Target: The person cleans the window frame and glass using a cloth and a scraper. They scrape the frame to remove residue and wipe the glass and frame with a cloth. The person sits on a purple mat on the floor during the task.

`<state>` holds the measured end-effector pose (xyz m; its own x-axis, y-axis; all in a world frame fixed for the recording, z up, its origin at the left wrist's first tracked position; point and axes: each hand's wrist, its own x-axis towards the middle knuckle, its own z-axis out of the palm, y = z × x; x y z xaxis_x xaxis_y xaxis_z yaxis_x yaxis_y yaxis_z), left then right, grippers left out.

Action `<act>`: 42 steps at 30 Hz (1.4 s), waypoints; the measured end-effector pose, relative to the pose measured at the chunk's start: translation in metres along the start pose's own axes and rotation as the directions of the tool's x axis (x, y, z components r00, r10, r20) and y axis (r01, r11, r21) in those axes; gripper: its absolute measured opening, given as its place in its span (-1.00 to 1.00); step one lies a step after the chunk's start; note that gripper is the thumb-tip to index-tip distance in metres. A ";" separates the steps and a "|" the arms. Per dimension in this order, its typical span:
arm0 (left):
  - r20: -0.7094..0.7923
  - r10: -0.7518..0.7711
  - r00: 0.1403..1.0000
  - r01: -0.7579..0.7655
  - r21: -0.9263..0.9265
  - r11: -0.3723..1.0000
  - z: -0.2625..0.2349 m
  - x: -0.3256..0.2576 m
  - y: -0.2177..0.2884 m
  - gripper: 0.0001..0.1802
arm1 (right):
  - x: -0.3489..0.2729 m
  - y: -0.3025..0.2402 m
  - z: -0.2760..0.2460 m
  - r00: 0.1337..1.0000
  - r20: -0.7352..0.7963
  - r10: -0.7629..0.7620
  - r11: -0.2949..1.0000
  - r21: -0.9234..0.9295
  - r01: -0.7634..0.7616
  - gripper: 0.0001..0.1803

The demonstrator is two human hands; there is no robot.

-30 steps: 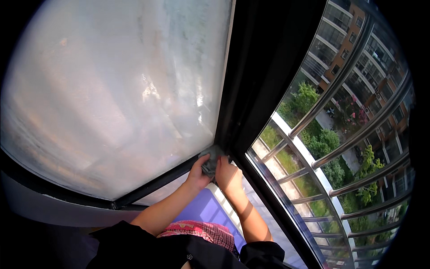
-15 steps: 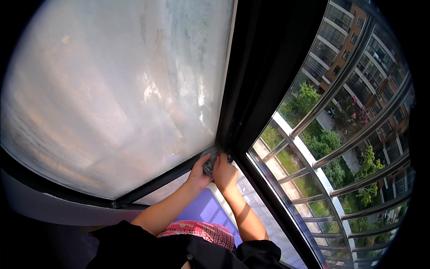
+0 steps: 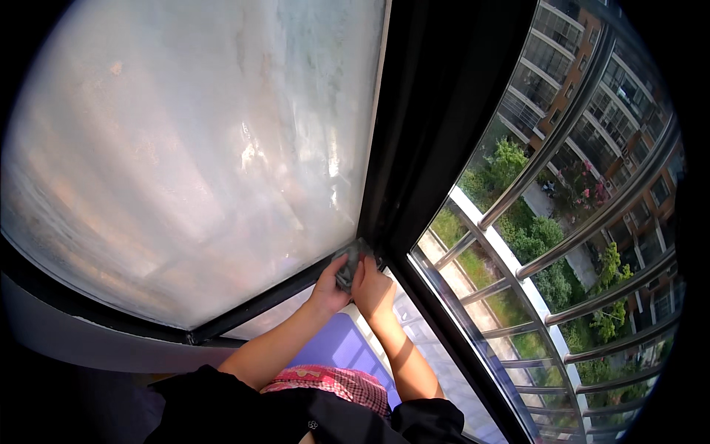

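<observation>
Both hands meet at the lower corner where the black window frame (image 3: 266,296) joins the upright black post (image 3: 403,155). Between them is a crumpled grey cloth (image 3: 346,277), pressed against the corner. My left hand (image 3: 328,288) grips the cloth from the left with its thumb up. On the other side my right hand (image 3: 374,288) has its fingers bent over the cloth's right edge. Part of the cloth is hidden by the fingers. Up and to the left spreads a cloudy, streaked glass pane (image 3: 185,163).
Right of the post, a clear window (image 3: 473,288) shows curved metal bars (image 3: 547,266), with greenery and apartment buildings beyond. Below my hands lies a purple surface (image 3: 336,344) in sunlight. A pink checked cloth (image 3: 333,377) shows at my waist.
More of the grey cloth shows above and between my fingers. My hands have shifted only slightly and stay at the same corner.
</observation>
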<state>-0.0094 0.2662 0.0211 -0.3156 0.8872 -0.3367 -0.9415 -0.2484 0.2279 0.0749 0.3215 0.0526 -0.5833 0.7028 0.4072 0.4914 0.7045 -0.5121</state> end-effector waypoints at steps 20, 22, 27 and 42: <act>-0.011 0.032 0.999 -0.032 -0.017 0.999 -0.005 -0.001 -0.004 -0.71 | -0.009 0.005 0.005 0.996 0.047 0.071 0.986 0.145 -0.077 -0.79; -0.003 0.019 1.000 -0.019 0.000 1.000 -0.004 -0.003 -0.002 -0.70 | -0.012 0.002 0.006 0.996 -0.011 0.091 0.986 0.141 -0.089 -0.77; -0.068 -0.019 0.997 0.018 -0.021 1.000 -0.001 0.000 -0.005 -0.71 | 0.000 -0.006 0.010 0.984 0.094 0.151 0.988 0.004 -0.152 -0.75; 0.009 0.033 0.999 -0.034 0.074 0.997 0.004 -0.008 -0.001 -0.75 | -0.010 0.013 -0.030 0.706 0.692 0.148 0.067 0.705 -0.706 -0.75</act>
<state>-0.0055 0.2608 0.0273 -0.3454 0.8821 -0.3204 -0.9189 -0.2485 0.3064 0.1064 0.3272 0.0643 -0.7869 0.5324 -0.3119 -0.0119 -0.5185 -0.8550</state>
